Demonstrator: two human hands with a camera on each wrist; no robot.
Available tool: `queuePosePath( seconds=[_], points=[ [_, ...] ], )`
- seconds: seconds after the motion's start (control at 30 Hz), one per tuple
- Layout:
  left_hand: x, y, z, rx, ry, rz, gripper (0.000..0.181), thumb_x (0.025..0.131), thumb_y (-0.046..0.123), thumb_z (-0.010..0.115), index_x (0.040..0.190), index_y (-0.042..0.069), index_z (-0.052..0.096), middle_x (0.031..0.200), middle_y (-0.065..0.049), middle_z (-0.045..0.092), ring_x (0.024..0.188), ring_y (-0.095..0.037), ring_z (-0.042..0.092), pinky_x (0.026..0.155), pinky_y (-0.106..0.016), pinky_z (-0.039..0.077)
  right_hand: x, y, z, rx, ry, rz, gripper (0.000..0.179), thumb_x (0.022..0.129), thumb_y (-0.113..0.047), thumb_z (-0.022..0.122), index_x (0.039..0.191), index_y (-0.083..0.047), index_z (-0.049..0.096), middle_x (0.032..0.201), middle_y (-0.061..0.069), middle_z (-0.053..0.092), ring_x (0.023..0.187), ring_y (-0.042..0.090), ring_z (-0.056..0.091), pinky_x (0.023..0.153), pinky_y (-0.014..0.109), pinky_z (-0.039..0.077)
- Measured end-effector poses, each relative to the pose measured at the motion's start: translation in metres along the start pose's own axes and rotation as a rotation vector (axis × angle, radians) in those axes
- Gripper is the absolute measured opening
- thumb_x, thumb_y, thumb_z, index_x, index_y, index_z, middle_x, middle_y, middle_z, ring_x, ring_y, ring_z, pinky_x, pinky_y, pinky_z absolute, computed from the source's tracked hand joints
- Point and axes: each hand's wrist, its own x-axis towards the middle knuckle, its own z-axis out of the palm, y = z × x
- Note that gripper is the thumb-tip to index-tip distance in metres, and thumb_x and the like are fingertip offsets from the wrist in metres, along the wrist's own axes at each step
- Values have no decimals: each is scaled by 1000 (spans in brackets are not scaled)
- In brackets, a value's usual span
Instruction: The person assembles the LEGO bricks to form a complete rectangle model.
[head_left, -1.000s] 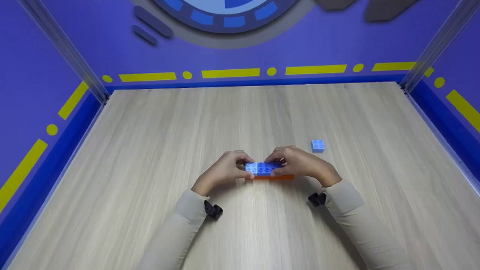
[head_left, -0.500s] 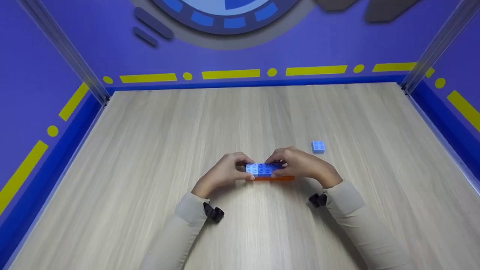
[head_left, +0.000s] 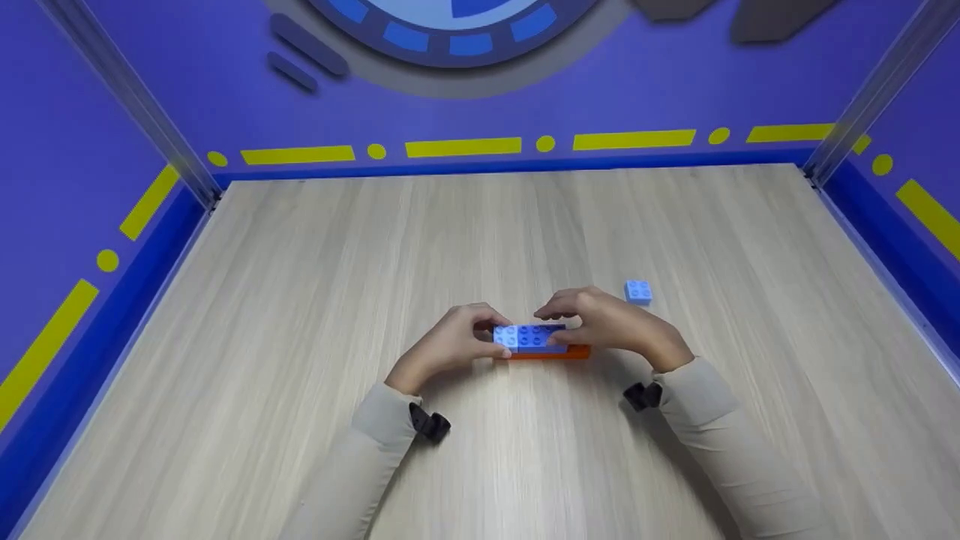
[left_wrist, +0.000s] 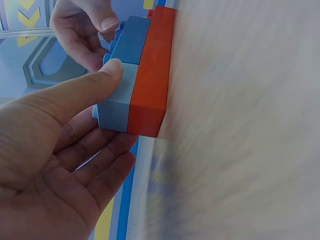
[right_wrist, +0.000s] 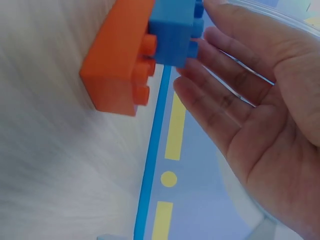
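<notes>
A long orange brick (head_left: 579, 352) lies on the table in front of me. On its studs, end to end, sit a light blue brick (left_wrist: 117, 107) at the left and a darker blue brick (right_wrist: 172, 35) beside it. The orange studs at the right end (right_wrist: 142, 95) show bare in the right wrist view. My left hand (head_left: 450, 343) pinches the light blue brick, thumb on the near side and fingers behind. My right hand (head_left: 615, 322) is spread at the darker blue brick, thumb close to its near side, fingers straight and lifted off behind it.
A loose light blue brick (head_left: 638, 292) with a square top lies on the wooden table (head_left: 360, 262), behind and right of the right hand. Purple-blue walls (head_left: 480, 112) with yellow marks stand around the table's back and sides.
My right hand has loosened from the darker blue brick, its fingers opening and shifting slightly right. The left hand keeps its pinch, and the stacked bricks stay in place.
</notes>
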Motion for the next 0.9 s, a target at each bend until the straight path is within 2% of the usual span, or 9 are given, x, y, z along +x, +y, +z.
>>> queuePosePath(
  seconds=[0.27, 0.53, 0.9],
  points=[
    [0, 0, -1, -11, 2, -9, 34, 79, 17, 79, 110, 7, 70, 109, -5, 66, 102, -18, 59, 95, -37, 48, -5, 6, -9, 2, 52, 63, 36, 88, -19, 69, 121, -3, 66, 117, 12, 67, 110, 28, 62, 93, 44, 51],
    [-1, 0, 0, 1, 13, -20, 35, 78, 16, 79, 110, 6, 69, 109, -5, 67, 101, -17, 59, 95, -36, 48, -14, 21, -18, 26, 109, 98, 36, 88, -16, 70, 121, -2, 65, 120, 12, 66, 113, 29, 60, 95, 46, 49],
    [0, 4, 1, 20, 3, -17, 35, 79, 16, 79, 110, 7, 69, 109, -5, 67, 102, -16, 59, 94, -35, 48, -29, 42, -33, -28, 179, 195, 38, 85, -14, 72, 121, -2, 65, 121, 14, 65, 113, 34, 59, 96, 51, 47]
  ],
)
